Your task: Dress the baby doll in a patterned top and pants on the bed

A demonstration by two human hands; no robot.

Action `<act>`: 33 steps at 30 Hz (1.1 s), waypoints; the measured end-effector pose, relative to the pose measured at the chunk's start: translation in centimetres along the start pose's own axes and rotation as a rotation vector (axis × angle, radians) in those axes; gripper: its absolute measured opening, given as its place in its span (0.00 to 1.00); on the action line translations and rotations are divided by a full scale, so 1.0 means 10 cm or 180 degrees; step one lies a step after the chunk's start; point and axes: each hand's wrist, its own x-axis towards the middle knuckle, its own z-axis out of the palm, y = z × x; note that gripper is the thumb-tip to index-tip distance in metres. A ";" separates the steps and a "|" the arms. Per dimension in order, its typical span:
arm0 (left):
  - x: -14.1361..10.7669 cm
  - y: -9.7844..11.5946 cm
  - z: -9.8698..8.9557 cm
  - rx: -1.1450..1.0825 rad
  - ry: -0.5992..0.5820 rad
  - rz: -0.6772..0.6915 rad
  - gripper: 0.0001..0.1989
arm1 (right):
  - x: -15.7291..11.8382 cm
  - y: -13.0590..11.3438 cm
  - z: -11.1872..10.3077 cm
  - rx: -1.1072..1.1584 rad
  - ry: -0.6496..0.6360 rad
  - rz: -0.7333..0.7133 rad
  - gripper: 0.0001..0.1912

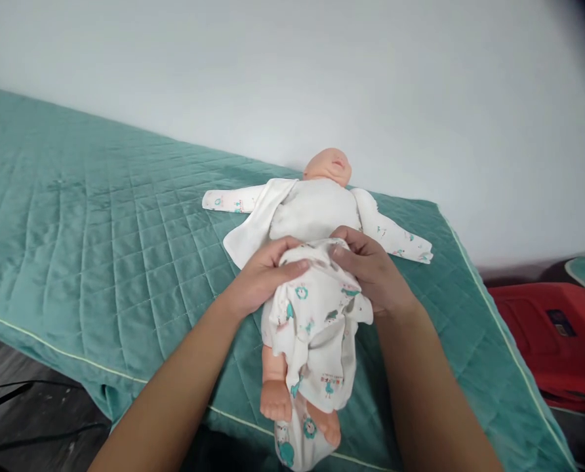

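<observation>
A baby doll [328, 166] lies on its back, head toward the wall, in a white top [305, 213] whose front is spread open. Its printed sleeves stretch out to both sides. Bunched over the doll's lower body is a white printed baby garment [317, 314] with green animal figures. At its upper edge, my left hand [265, 272] grips the cloth with the thumb on top. My right hand [371, 265] pinches the same edge on the other side. The doll's bare feet [275, 398] show below, with more printed cloth [305, 436] under them.
A green quilted cover [140, 249] lies under the doll, its pale-piped front edge near my forearms. The white wall [253, 78] rises right behind it. Red plastic items [553, 334] stand beyond the right edge. Black cables [31, 387] run over the floor at left.
</observation>
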 end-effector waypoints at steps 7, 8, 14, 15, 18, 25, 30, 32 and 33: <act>0.01 -0.08 -0.01 -0.0283 0.0564 0.0188 0.17 | -0.08 -0.04 0.04 -0.1229 -0.1032 0.0536 0.13; 0.01 -0.07 -0.02 -0.0113 0.0552 0.0201 0.16 | -0.09 -0.02 0.05 -0.1178 -0.0973 0.0516 0.12; -0.04 0.05 -0.05 0.0680 -0.0490 0.0126 0.23 | -0.11 0.12 0.11 0.0030 0.0114 0.0056 0.12; -0.05 0.06 -0.05 0.0666 -0.0706 0.0007 0.24 | -0.10 0.13 0.12 0.0167 0.0234 0.0049 0.12; -0.06 0.05 -0.05 0.0302 -0.0766 -0.0253 0.20 | -0.10 0.14 0.14 0.0381 0.0364 0.0081 0.13; -0.02 -0.08 -0.05 -0.0618 0.0247 -0.0043 0.18 | -0.08 0.06 0.11 -0.0341 -0.0289 0.0144 0.17; -0.01 -0.08 -0.04 -0.0606 0.0323 -0.0004 0.16 | -0.10 -0.02 0.09 -0.1478 -0.1007 0.0169 0.11; -0.01 -0.08 -0.04 -0.0566 0.0323 0.0011 0.16 | -0.12 -0.02 0.08 -0.1599 -0.0998 0.0208 0.10; 0.00 -0.07 -0.04 -0.0531 0.0319 0.0035 0.16 | -0.13 -0.02 0.08 -0.1571 -0.0958 0.0217 0.10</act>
